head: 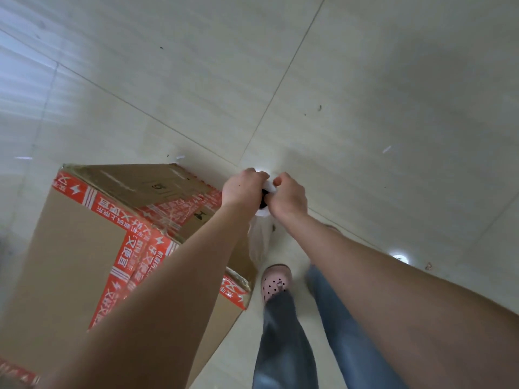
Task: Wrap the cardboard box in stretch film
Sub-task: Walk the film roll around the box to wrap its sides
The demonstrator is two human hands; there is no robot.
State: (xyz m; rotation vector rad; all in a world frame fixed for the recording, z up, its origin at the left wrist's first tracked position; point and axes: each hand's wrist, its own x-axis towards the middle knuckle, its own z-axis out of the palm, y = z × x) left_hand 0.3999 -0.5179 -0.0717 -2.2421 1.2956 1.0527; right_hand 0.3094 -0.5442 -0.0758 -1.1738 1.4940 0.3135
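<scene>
A cardboard box (84,242) stands on the pale tiled floor (365,94).

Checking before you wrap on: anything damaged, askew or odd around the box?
Nothing serious. The cardboard box looks intact, its red tape crinkled. Small white scraps litter the floor. Both hands grip the film roll.

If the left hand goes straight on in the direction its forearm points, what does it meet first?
The left hand already grips the film roll. Beyond its knuckles, only bare floor shows, so the way looks free. The box stays off to its left. Depth is hard to judge here.
</scene>
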